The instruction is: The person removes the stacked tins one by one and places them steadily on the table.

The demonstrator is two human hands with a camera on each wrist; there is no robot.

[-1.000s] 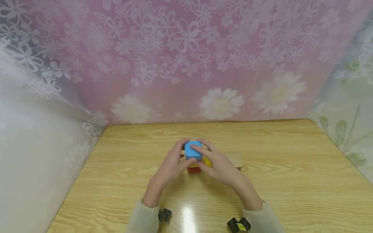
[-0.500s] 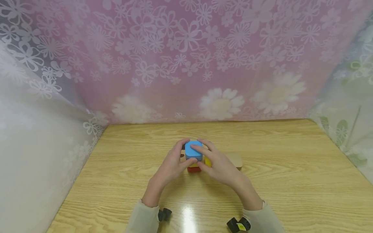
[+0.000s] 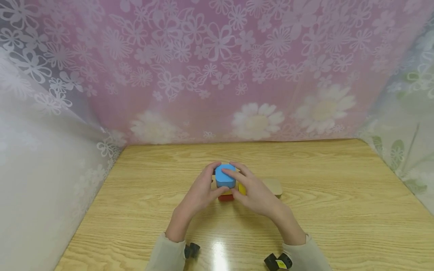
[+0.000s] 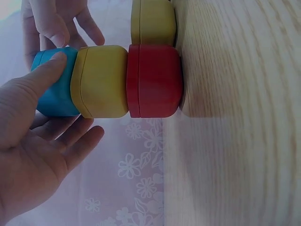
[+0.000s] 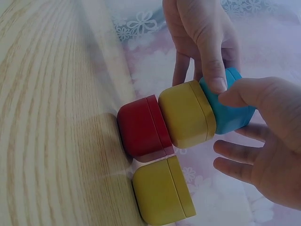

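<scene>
Three rounded blocks stand upright in a stack on the wooden table. A red block (image 4: 155, 81) is at the bottom, a yellow block (image 4: 104, 82) in the middle and a blue block (image 3: 223, 178) on top. My left hand (image 3: 199, 191) grips the blue block from the left, its thumb on the near side. From the right, my right hand (image 3: 255, 191) holds the same block, with thumb in front and one finger lying across the top. The blue block appears to rest on the yellow one. Beside the red block, a second yellow block (image 5: 162, 193) stands on the table.
A pale wooden piece (image 3: 273, 186) lies on the table (image 3: 325, 199) just right of the right hand, partly hidden by it. A pink floral curtain (image 3: 203, 75) hangs behind the table. Black devices (image 3: 278, 261) sit at both sleeves.
</scene>
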